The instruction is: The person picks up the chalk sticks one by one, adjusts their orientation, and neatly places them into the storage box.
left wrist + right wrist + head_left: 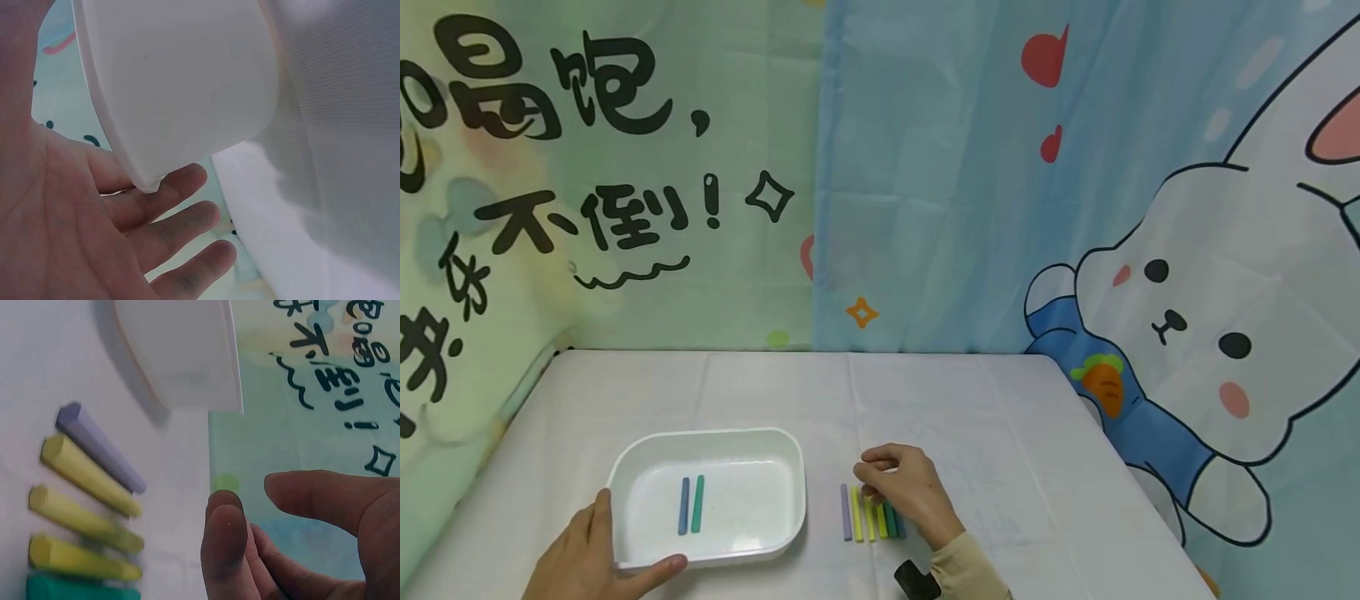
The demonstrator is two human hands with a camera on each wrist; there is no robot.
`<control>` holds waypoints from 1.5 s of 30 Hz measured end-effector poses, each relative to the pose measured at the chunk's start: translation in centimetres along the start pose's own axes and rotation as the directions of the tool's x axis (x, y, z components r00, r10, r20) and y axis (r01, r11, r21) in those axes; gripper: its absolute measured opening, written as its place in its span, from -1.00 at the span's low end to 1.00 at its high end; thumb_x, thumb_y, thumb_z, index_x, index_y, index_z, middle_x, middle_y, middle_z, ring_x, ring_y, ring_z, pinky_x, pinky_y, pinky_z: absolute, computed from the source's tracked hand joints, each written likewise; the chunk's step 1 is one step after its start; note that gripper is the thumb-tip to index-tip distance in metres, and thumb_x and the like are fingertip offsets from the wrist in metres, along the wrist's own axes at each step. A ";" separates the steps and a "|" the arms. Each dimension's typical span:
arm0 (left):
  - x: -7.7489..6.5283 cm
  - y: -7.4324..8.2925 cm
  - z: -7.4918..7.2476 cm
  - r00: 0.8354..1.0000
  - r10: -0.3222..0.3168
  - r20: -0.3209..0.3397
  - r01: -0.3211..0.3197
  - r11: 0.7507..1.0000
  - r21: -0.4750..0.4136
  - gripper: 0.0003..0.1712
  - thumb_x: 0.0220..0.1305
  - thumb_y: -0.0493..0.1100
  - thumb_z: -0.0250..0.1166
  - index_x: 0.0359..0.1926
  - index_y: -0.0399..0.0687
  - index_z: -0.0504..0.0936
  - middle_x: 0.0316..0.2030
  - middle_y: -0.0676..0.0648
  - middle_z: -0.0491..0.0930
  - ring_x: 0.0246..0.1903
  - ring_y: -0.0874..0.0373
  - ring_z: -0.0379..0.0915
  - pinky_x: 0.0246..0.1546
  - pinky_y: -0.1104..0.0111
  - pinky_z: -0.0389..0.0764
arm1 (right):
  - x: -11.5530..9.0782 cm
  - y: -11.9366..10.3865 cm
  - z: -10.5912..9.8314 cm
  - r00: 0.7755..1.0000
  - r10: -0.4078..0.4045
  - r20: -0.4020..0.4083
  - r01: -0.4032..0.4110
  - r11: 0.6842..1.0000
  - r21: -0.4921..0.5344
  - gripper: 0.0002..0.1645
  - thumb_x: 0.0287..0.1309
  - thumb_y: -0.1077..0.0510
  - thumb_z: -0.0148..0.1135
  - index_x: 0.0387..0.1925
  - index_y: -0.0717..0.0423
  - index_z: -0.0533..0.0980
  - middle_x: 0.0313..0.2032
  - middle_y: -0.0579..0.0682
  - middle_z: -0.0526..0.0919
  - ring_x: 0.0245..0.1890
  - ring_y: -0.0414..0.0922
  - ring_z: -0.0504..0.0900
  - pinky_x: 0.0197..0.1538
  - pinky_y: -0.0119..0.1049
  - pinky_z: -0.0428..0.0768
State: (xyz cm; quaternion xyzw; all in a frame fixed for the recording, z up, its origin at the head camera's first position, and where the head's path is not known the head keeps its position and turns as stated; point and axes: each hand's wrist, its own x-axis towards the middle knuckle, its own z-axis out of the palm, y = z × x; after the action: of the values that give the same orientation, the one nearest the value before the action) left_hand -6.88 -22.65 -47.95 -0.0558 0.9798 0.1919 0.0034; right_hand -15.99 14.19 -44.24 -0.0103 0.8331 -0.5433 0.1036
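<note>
White cloth (1037,467) underlies a glossy white round-cornered tray (752,504) holding blue and green chalk-like sticks (697,505). The left hand (587,552), fingers extended, touches the tray; the right hand (912,490), empty, fingertips parted, hovers over purple, yellow, green and blue sticks (871,525).

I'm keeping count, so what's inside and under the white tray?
A blue stick and a green stick lie inside the tray; it hides whatever is underneath.
</note>
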 end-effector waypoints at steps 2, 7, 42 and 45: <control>-0.1 -0.1 0.2 1.000 0.002 -0.021 -0.002 1.000 0.000 0.61 -0.13 0.64 0.37 0.38 -0.69 0.00 0.13 -0.65 0.33 0.06 -0.44 0.41 -0.01 -0.17 0.53 | 0.0 0.3 -0.4 1.000 0.013 -0.008 -0.013 1.000 0.004 -0.51 0.21 0.08 0.41 0.05 0.35 0.60 -0.23 0.11 0.68 -0.38 0.02 0.74 -0.25 -0.13 0.71; -0.1 -0.3 0.6 0.999 0.009 -0.049 -0.008 1.000 0.004 0.61 -0.15 0.66 0.36 0.37 -0.67 0.03 0.09 -0.62 0.37 0.01 -0.40 0.45 -0.06 -0.15 0.55 | 0.0 0.9 -1.1 0.996 0.067 -0.056 -0.068 0.998 -0.011 -0.52 0.17 0.09 0.42 0.03 0.33 0.62 -0.25 0.07 0.67 -0.40 -0.03 0.73 -0.26 -0.16 0.70; -0.1 -0.4 0.6 0.996 0.034 -0.086 -0.033 0.999 0.017 0.58 -0.18 0.65 0.39 0.34 -0.66 0.07 0.01 -0.58 0.42 -0.09 -0.34 0.50 -0.12 -0.14 0.58 | -0.1 4.6 -2.4 0.983 0.095 -0.156 -0.137 0.949 -0.283 -0.76 0.04 0.15 0.47 -0.29 0.24 0.67 -0.49 -0.07 0.67 -0.51 -0.18 0.60 -0.39 -0.29 0.59; 0.0 -0.3 0.5 0.998 0.022 -0.064 -0.021 1.000 0.016 0.58 -0.18 0.66 0.37 0.35 -0.64 0.05 0.00 -0.57 0.42 -0.10 -0.31 0.49 -0.11 -0.12 0.58 | 0.0 4.7 -2.3 0.984 0.086 -0.157 -0.130 0.945 -0.299 -0.79 0.05 0.18 0.46 -0.31 0.24 0.67 -0.49 -0.07 0.67 -0.52 -0.19 0.60 -0.41 -0.29 0.60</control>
State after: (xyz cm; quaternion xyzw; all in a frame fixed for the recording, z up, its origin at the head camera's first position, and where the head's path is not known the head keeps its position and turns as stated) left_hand -6.87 -22.76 -48.52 -0.0514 0.9814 0.1824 -0.0300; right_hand -15.94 18.18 -47.62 0.0580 0.9120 -0.3997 0.0710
